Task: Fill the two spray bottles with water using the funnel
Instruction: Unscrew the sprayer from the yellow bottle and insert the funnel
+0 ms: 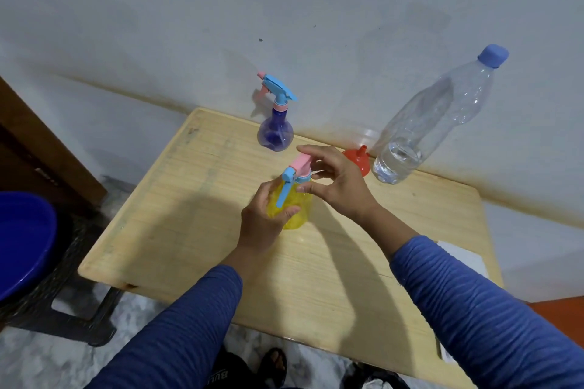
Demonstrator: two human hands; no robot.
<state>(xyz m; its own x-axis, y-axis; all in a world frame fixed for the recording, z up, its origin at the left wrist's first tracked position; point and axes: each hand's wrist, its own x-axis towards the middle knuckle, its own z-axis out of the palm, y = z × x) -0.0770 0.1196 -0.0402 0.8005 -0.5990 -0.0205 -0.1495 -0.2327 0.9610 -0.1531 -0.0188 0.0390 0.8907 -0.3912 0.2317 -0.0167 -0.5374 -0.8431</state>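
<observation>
A yellow spray bottle (295,213) with a pink and blue trigger head stands mid-table. My left hand (265,219) grips its yellow body from the left. My right hand (336,181) holds the spray head and collar, fingers curled round the pink top. A purple spray bottle (275,133) with its blue and pink head on stands at the table's far edge. A red funnel (358,159) lies upside down, partly hidden behind my right hand. A clear water bottle (433,123) with a blue cap stands at the right, with a little water at its bottom.
The wooden table (196,230) stands against a white wall. A dark blue basin (22,243) sits on a black stool at the left. A white sheet (464,257) lies at the table's right edge. A foot in a sandal shows below the table's front edge.
</observation>
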